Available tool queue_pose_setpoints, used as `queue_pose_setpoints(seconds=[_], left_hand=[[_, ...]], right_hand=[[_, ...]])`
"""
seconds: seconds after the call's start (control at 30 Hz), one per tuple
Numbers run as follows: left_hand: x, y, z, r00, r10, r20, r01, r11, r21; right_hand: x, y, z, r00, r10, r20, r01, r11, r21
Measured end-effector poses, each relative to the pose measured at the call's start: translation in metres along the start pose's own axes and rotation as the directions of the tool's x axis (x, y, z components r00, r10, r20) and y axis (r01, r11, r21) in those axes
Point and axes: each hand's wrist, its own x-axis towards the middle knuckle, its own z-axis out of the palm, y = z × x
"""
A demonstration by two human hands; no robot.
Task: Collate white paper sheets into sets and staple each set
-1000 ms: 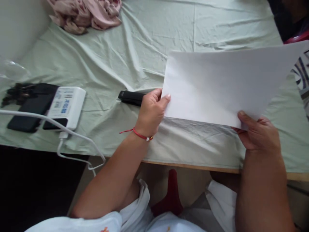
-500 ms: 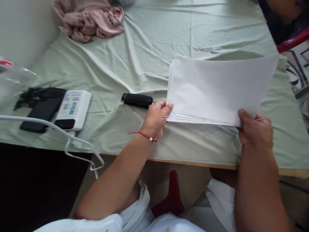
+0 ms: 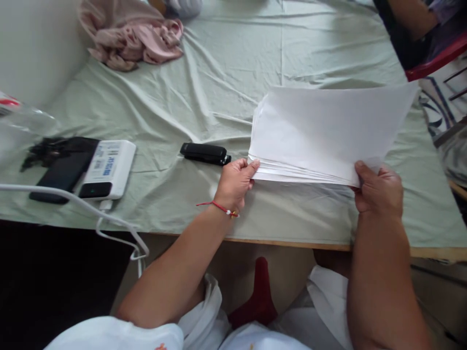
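Several white paper sheets [image 3: 324, 126] are held in a stack above the cloth-covered table, their near and left edges fanned slightly apart. My left hand [image 3: 236, 183] pinches the near left corner, thumb on top and fingers beneath. At the near right corner, my right hand [image 3: 379, 187] grips the stack the same way, its fingers partly hidden under the paper. A black stapler [image 3: 204, 153] lies on the cloth just beyond my left hand, its right end close to the knuckles.
A white power bank [image 3: 109, 167] with a white cable [image 3: 73, 194] sits beside a black phone-like slab [image 3: 63, 170] on the left. Crumpled pink cloth [image 3: 134, 39] lies at the far left. Another person's arm [image 3: 414, 19] shows at the top right near a red chair [image 3: 438, 61].
The near edges of the sheets have spread further apart in a fan. Both hands still hold the stack; the right hand has shifted slightly left in view.
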Motion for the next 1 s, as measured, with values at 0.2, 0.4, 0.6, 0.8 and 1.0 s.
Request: queue_pose_setpoints(seconds=[0.2,0.4,0.6,0.8,1.0], left_hand=[[0.002,0.002,-0.003,0.999,-0.01,-0.032,0.01,1.0,0.004],[0.003,0.001,-0.006,1.0,-0.005,-0.031,0.006,1.0,0.014],[0.003,0.003,-0.005,0.996,-0.075,0.038,0.08,0.983,-0.163],[0.003,0.003,-0.006,0.988,-0.14,0.06,0.149,0.968,-0.202],[0.005,0.001,-0.01,0.984,-0.094,0.15,0.121,0.976,-0.181]], right_hand=[[0.002,0.0,-0.004,0.999,-0.004,0.048,0.005,1.0,-0.027],[0.005,0.001,-0.007,0.997,0.021,0.069,-0.018,0.999,-0.04],[0.009,0.003,-0.014,0.989,0.037,0.14,-0.031,0.998,-0.048],[0.009,0.004,-0.017,0.978,0.089,0.19,-0.068,0.991,-0.116],[0.007,0.003,-0.015,0.976,0.078,0.203,-0.051,0.99,-0.134]])
